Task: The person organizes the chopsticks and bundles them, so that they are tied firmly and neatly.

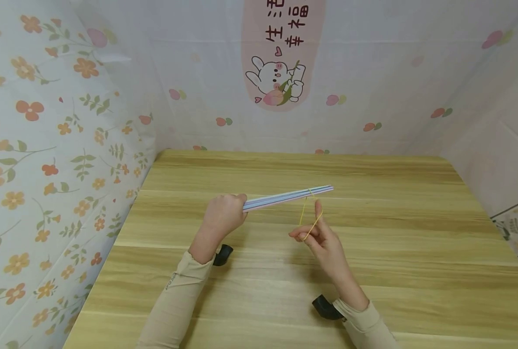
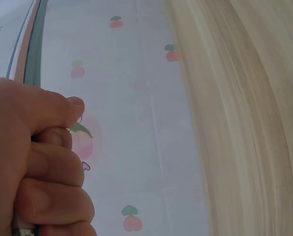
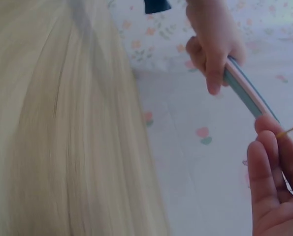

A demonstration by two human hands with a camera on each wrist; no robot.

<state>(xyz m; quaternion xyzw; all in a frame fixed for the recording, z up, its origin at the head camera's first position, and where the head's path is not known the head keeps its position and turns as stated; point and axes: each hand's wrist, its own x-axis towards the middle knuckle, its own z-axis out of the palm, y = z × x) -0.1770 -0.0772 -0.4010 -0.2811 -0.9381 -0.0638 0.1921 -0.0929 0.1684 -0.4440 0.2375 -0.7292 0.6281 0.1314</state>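
Left fingers (image 2: pixel 57 164) curled round sticks (image 1: pixel 276 199); right fingers (image 1: pixel 321 220) parted, holding band (image 1: pixel 303 212)

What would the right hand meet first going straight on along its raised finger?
Probably the coloured bundle, near its free end, just above the fingertip in the head view; depth is unclear.

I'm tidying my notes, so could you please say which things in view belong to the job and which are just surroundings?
In the job:
bundle
yellow band
left hand
right hand

Surroundings:
table
floral cloth
rabbit cloth
black wrist pieces
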